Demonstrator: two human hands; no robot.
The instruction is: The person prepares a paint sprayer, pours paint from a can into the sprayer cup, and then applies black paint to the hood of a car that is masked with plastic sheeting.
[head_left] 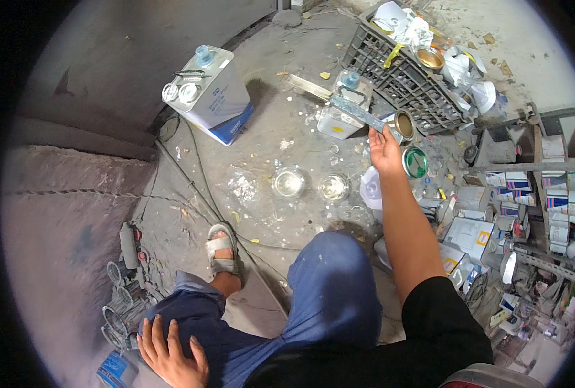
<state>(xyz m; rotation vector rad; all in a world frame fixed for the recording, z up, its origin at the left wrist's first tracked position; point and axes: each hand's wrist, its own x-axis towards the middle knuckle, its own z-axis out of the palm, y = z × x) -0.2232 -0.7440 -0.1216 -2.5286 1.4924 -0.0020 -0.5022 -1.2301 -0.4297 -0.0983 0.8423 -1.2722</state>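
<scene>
My right hand (385, 150) reaches forward with its fingers around a long, flat, grey-blue strip (358, 112). The strip lies across the top of a white metal can (338, 126) with a blue cap, beside a pale stick (307, 86). An open tin (404, 121) and a round green-rimmed container (415, 163) sit close to that hand. Two shiny round containers (288, 183) (334, 187) stand on the grimy floor, left of a whitish plastic container (369, 192). My left hand (171, 349) rests on my left thigh, fingers spread and holding nothing.
A tall white-and-blue can (213, 107) stands at the upper left. A black crate (391, 77) holds rubbish at the back. Shelves (530, 165) and piled tins line the right. Cables (206, 204) cross the floor near my foot. A wall (74, 213) borders the left, with clutter below.
</scene>
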